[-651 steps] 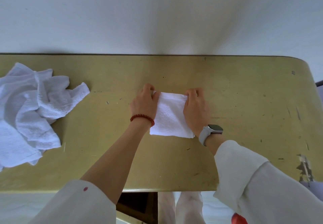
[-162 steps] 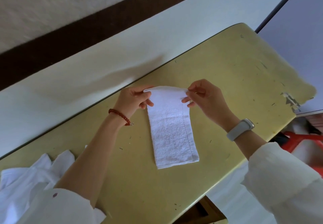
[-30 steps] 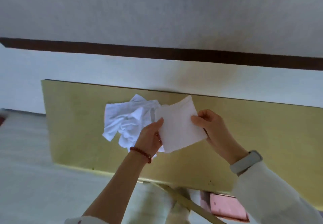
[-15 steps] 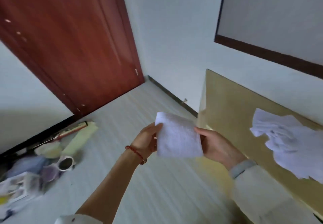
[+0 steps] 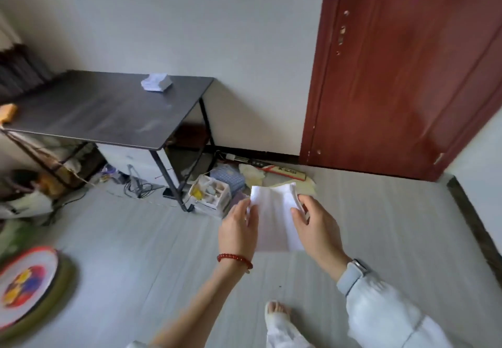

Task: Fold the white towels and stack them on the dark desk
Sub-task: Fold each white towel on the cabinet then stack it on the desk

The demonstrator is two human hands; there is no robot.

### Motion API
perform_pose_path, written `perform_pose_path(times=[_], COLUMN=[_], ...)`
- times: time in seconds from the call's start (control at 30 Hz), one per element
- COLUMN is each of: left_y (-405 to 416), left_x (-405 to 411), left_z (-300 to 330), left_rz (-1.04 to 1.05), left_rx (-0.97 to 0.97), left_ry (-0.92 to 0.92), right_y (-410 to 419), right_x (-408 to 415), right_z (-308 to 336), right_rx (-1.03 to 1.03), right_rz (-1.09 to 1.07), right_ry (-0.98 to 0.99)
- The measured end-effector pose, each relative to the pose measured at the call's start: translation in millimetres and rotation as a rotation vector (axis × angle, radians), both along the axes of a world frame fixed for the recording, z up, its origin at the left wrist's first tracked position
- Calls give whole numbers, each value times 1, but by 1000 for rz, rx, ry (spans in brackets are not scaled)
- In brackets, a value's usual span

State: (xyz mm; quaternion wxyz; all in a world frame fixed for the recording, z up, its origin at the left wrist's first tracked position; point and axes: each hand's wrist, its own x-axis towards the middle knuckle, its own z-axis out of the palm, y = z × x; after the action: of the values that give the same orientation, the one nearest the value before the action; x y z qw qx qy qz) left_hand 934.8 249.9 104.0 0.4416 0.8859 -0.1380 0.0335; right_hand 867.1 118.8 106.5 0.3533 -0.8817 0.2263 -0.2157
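I hold a folded white towel [image 5: 274, 220] in the air in front of me, above the grey floor. My left hand [image 5: 239, 229] grips its left edge and my right hand [image 5: 315, 228] grips its right edge. The dark desk [image 5: 89, 111] stands ahead to the left, against the white wall. A small stack of folded white towels [image 5: 157, 82] lies near the desk's back right corner. The yellow table and the pile of unfolded towels are out of view.
A red-brown door [image 5: 402, 76] fills the right. Clutter lies on the floor by the desk's legs: a white box [image 5: 210, 194], cables and bags. A round colourful tray [image 5: 25, 285] lies on the floor at the left. My foot [image 5: 277, 313] shows below.
I have turned away from the yellow table, past the door, and now face the dark desk. Both hands still carry the folded towel between them.
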Motion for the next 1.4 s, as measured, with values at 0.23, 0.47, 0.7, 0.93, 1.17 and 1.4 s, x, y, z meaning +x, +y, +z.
perform_pose_path(times=[0.23, 0.47, 0.7, 0.93, 1.17, 1.4], left_y=[74, 191, 322, 408, 356, 252], left_x=[199, 360, 492, 651, 781, 911], left_z=[20, 27, -12, -20, -33, -53], left_rz=[245, 443, 471, 232, -142, -302], left_rx=[43, 75, 63, 128, 75, 66], left_ry=[-25, 119, 252, 378, 560, 638], right_y=[57, 156, 273, 349, 312, 231], right_x=[225, 421, 576, 706, 782, 873], right_z=[13, 24, -10, -21, -32, -55], right_rx=[54, 221, 487, 739, 759, 670], right_rz=[232, 550, 668, 499, 235, -69], right_ry=[9, 147, 368, 489, 463, 346])
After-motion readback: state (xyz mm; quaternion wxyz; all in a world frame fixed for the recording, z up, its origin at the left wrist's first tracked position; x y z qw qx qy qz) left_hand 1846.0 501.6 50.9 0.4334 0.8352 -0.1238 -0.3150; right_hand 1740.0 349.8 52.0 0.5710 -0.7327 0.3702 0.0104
